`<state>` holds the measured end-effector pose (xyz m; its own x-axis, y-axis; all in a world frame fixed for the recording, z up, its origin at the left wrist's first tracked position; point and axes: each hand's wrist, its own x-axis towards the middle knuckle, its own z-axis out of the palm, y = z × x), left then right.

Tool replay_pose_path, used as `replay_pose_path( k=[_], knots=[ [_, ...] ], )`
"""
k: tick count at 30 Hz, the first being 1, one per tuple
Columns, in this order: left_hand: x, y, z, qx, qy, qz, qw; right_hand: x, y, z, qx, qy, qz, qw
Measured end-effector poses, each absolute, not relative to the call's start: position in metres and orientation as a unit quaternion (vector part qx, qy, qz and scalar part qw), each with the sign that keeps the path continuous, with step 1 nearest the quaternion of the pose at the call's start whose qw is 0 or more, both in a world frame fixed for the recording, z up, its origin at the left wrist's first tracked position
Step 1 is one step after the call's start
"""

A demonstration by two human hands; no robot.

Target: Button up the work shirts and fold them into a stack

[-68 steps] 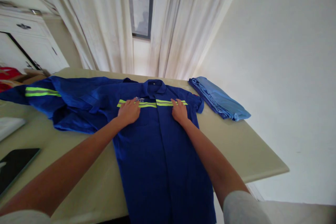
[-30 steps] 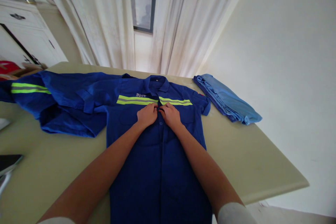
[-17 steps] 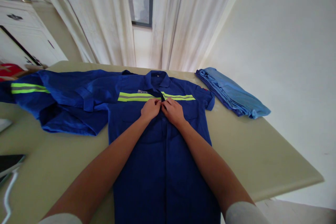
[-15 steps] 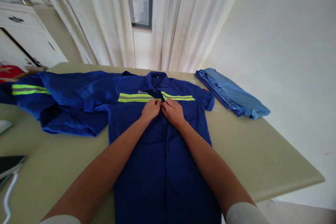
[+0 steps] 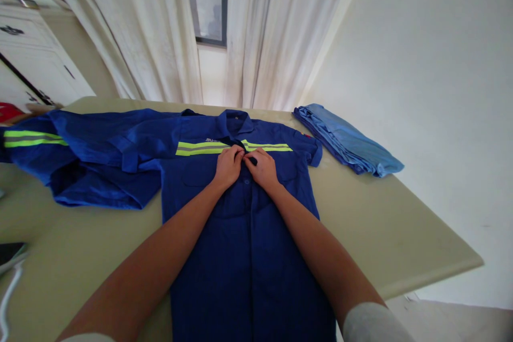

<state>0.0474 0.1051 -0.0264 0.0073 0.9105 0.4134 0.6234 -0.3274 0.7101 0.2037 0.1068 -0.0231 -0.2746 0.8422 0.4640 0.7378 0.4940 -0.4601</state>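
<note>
Pinching the shirt (image 5: 249, 267) at its front opening, below the collar (image 5: 237, 124), you had your left hand (image 5: 228, 165) and right hand (image 5: 262, 167) almost meeting, fingertips drawn together on the cloth; whether anything else sat in that pinch could not be told. Good handling probably called for small thumb-and-finger movements, both front edges level, and enough slack that the chest did not bunch. The shirt lay face up on the table (image 5: 401, 240), collar away from you, its lower part running out of view toward you. It looked dark blue and mostly flat, with a yellow-and-grey stripe (image 5: 200, 148) across the chest and a button (image 5: 247, 182) showing below your hands.
</note>
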Motion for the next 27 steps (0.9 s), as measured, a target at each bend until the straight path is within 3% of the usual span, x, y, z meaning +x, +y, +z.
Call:
replay_pose_path(
  k=[4,10,14,20,27],
  knots=[
    [0.045,0.109,-0.03,0.691,0.523,0.453,0.209,0.204,0.107,-0.024,-0.546,-0.754,0.072,0.359],
    [0.043,0.115,-0.038,0.703,0.492,0.452,0.241,0.207,0.093,-0.005,-0.502,-0.78,-0.008,0.373],
    [0.044,0.113,-0.04,0.747,0.521,0.38,0.164,0.212,0.058,0.011,-0.485,-0.824,-0.003,0.294],
    [0.048,0.107,-0.035,0.788,0.469,0.389,0.086,0.22,0.023,-0.002,-0.54,-0.816,0.059,0.197],
    [0.049,0.078,-0.02,0.792,0.472,0.385,0.039,0.217,0.026,-0.006,-0.522,-0.832,0.022,0.185]
  ],
)
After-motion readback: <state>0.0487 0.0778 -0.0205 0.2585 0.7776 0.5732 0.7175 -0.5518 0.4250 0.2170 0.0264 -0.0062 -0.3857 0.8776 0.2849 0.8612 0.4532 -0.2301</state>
